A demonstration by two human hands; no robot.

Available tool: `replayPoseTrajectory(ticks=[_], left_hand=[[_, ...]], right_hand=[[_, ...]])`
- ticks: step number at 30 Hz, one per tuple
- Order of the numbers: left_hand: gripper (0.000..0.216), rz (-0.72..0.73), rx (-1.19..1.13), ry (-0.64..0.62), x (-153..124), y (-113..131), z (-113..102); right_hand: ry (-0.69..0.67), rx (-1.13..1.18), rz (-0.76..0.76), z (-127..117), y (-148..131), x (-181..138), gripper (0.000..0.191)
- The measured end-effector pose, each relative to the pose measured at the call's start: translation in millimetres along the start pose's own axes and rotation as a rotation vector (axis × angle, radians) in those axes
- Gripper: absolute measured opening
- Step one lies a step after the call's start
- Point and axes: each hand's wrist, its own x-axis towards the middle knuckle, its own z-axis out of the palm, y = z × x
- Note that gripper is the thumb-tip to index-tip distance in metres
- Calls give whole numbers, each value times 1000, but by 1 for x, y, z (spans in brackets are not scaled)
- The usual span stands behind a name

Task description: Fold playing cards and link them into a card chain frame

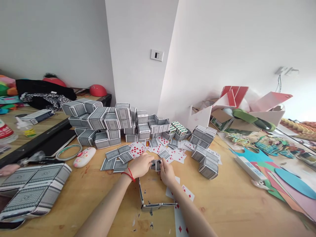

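Note:
Near the middle of the table, my left hand (141, 164), with a red string at the wrist, and my right hand (167, 171) meet over a grey-backed playing card (156, 165). Both hands have their fingers closed on it; whether it is one card or several joined is hard to see. Just below stands a low frame of folded cards (159, 206), partly hidden by my right forearm. Face-up diamond cards (188, 193) lie beside and under that forearm. Beyond my hands are scattered face-up cards (137, 149) and, to their left, grey-backed cards (118, 156).
Boxes built of cards (108, 121) are stacked along the back. More card blocks (208, 168) stand right, a large card panel (41, 187) left. A white computer mouse (84, 157), a power strip (250, 168) and coloured paper (295, 182) lie around the sides.

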Motion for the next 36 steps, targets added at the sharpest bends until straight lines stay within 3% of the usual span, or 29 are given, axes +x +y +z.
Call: replayPoseTrajectory(ticks=[7, 16, 22, 27, 30, 33, 36], left_hand=[[13, 0, 0, 9, 1, 3, -2], [14, -20, 25, -25, 0, 2, -6], [15, -20, 0, -18, 0, 1, -5], [15, 4, -114, 35, 1, -1, -12], [26, -18, -209, 118, 0, -17, -24], [29, -176, -131, 197, -8, -48, -34], [28, -356, 29, 178, -21, -80, -35]], right_hand=[[149, -157, -43, 7, -2, 0, 30], [-135, -13, -119, -7, -4, -6, 13], [3, -34, -76, -2, 3, -3, 12], [-6, 37, -31, -3, 0, -1, 13], [37, -60, -15, -6, -3, -1, 25], [83, -186, 0, -8, -1, -2, 33], [108, -181, -9, -9, 3, -1, 27]])
